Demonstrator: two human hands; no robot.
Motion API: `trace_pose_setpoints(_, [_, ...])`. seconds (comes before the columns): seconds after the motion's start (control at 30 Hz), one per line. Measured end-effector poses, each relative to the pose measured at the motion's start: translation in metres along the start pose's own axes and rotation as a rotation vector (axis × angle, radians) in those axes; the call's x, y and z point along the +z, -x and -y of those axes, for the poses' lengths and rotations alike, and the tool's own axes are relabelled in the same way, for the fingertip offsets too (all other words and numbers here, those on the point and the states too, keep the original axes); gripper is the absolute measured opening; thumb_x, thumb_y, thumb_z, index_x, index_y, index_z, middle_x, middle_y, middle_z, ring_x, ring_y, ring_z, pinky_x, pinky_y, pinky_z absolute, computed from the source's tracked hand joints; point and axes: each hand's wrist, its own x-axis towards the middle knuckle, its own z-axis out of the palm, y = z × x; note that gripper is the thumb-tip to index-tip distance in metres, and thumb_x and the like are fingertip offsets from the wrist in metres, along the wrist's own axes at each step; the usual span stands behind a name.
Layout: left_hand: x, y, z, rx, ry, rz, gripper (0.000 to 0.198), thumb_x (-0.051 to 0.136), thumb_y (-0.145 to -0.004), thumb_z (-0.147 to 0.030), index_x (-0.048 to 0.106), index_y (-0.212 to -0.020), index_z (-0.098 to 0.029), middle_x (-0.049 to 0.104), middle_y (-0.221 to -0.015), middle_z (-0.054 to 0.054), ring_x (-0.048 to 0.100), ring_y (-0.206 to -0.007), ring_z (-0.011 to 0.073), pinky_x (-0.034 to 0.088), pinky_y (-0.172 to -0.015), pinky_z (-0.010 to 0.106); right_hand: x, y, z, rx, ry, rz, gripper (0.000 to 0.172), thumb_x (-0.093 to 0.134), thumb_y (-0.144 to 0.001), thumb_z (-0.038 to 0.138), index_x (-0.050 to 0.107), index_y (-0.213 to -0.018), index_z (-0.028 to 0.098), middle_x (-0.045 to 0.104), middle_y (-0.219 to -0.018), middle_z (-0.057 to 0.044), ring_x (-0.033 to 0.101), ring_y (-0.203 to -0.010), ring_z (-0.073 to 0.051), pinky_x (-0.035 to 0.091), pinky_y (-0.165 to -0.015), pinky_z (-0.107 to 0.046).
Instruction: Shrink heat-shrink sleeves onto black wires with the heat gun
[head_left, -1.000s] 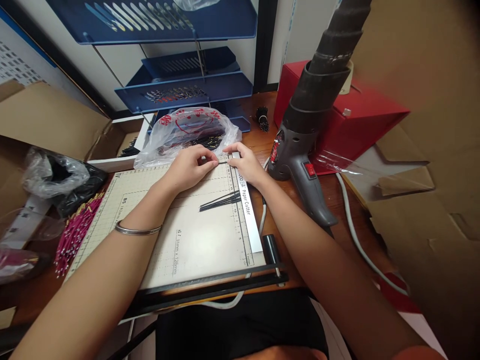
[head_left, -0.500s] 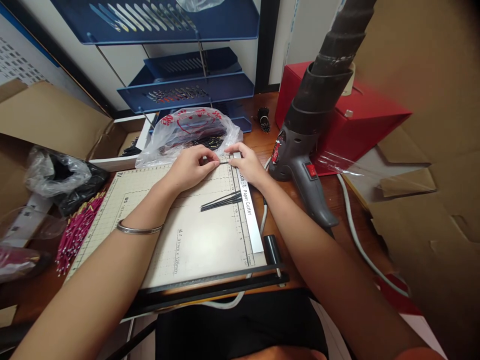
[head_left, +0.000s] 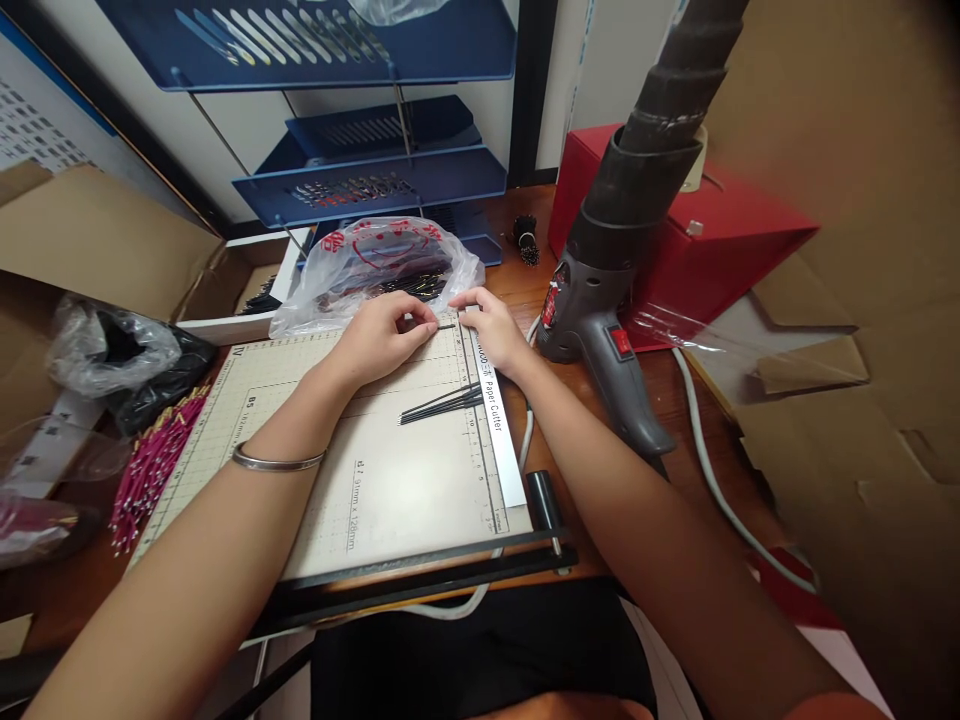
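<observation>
Both my hands are over the far right corner of a cream paper cutter board (head_left: 405,500). My left hand (head_left: 394,335) pinches a thin black cord (head_left: 447,326), whose short end sticks out to the right of the fingertips. Close by, my right hand (head_left: 491,328) rests at the top of the cutter's white labelled strip (head_left: 501,440), thumb and index finger a little apart; I see nothing between them. Several thin black cords (head_left: 439,404) lie fanned on the board, their right ends reaching the strip. A black cutter handle (head_left: 544,500) is at the near right corner.
Behind my hands is a clear plastic bag (head_left: 300,300) holding dark cords. Magenta cords (head_left: 154,480) lie to the left. A grey heat gun (head_left: 600,270) stands right, before a red box (head_left: 750,230). Blue trays (head_left: 375,185) rise behind; a bundle (head_left: 527,240) sits near them.
My right thumb has come up off the black cord, and its end now shows free between my hands. My left hand has barely moved. The fanned cords lie as before.
</observation>
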Motion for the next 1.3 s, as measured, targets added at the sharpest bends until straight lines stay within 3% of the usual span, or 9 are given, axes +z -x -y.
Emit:
trace_pose_setpoints(0.1, [0.0,0.0,0.001,-0.001,-0.009,-0.028,0.029,0.065,-0.093,-0.044,0.078,-0.099,-0.02,0.077,-0.101,0.008,0.062,-0.086,0.0221,0.052,-0.087,0.039,0.0,0.0,0.0,0.007,-0.003,-0.001,0.022,0.056,-0.075,0.024,0.064,-0.095,0.022,0.072,-0.115,-0.005,0.063,-0.119,-0.025,0.047,-0.118,-0.043])
trace_pose_setpoints(0.2, [-0.006,0.004,-0.007,0.027,-0.068,-0.187,0.027,0.065,-0.095,-0.046,0.076,-0.103,-0.022,0.078,-0.109,0.009,0.063,-0.095,0.0256,0.051,-0.097,0.044,0.001,0.001,-0.001,0.016,-0.013,-0.005,0.022,0.055,-0.075,0.024,0.064,-0.095,0.022,0.072,-0.115,-0.006,0.064,-0.119,-0.025,0.046,-0.119,-0.043])
trace_pose_setpoints(0.27, [-0.013,0.008,-0.019,0.072,-0.104,-0.229,0.026,0.065,-0.096,-0.047,0.077,-0.1,-0.024,0.078,-0.106,0.008,0.062,-0.097,0.0267,0.05,-0.1,0.046,0.001,0.001,-0.001,0.016,-0.008,-0.017,0.022,0.056,-0.076,0.025,0.065,-0.095,0.022,0.073,-0.115,-0.005,0.063,-0.12,-0.026,0.045,-0.121,-0.044])
trace_pose_setpoints(0.5, [-0.024,0.022,-0.056,0.264,0.021,0.187,0.026,0.067,-0.09,-0.045,0.079,-0.081,-0.024,0.078,-0.083,0.004,0.062,-0.084,0.0234,0.05,-0.088,0.04,0.001,0.003,-0.001,-0.005,-0.005,-0.028,0.02,0.056,-0.076,0.027,0.064,-0.094,0.023,0.074,-0.113,-0.004,0.063,-0.119,-0.025,0.047,-0.119,-0.042])
trace_pose_setpoints(0.63, [-0.02,0.021,-0.056,0.244,0.069,0.311,0.024,0.069,-0.09,-0.043,0.08,-0.082,-0.023,0.078,-0.082,0.004,0.066,-0.079,0.0218,0.05,-0.081,0.038,0.001,0.003,0.001,0.013,0.0,-0.03,0.022,0.055,-0.075,0.027,0.064,-0.095,0.022,0.073,-0.112,-0.005,0.064,-0.115,-0.025,0.048,-0.116,-0.042])
trace_pose_setpoints(0.8, [-0.02,0.02,-0.055,0.239,0.044,0.375,0.023,0.067,-0.089,-0.041,0.079,-0.081,-0.023,0.077,-0.082,0.005,0.067,-0.077,0.022,0.05,-0.08,0.039,0.001,0.002,0.0,0.013,0.0,-0.016,0.021,0.055,-0.076,0.026,0.064,-0.095,0.022,0.072,-0.11,-0.004,0.064,-0.113,-0.024,0.05,-0.113,-0.041])
trace_pose_setpoints(1.0, [-0.024,0.02,-0.048,0.298,-0.169,0.311,0.017,0.068,-0.089,-0.033,0.079,-0.078,-0.025,0.077,-0.081,0.005,0.062,-0.083,0.0259,0.045,-0.085,0.043,0.002,0.003,-0.001,-0.012,0.003,-0.027,0.021,0.056,-0.076,0.028,0.065,-0.094,0.022,0.072,-0.11,-0.004,0.063,-0.115,-0.025,0.049,-0.115,-0.041])
trace_pose_setpoints(1.3, [-0.023,0.016,-0.032,0.186,-0.338,0.145,0.021,0.065,-0.096,-0.033,0.082,-0.087,-0.024,0.079,-0.089,0.009,0.063,-0.091,0.0292,0.043,-0.096,0.048,-0.004,0.003,0.003,0.002,-0.027,0.059,0.033,0.063,-0.067,0.028,0.066,-0.099,0.022,0.068,-0.114,-0.006,0.06,-0.123,-0.028,0.046,-0.122,-0.047])
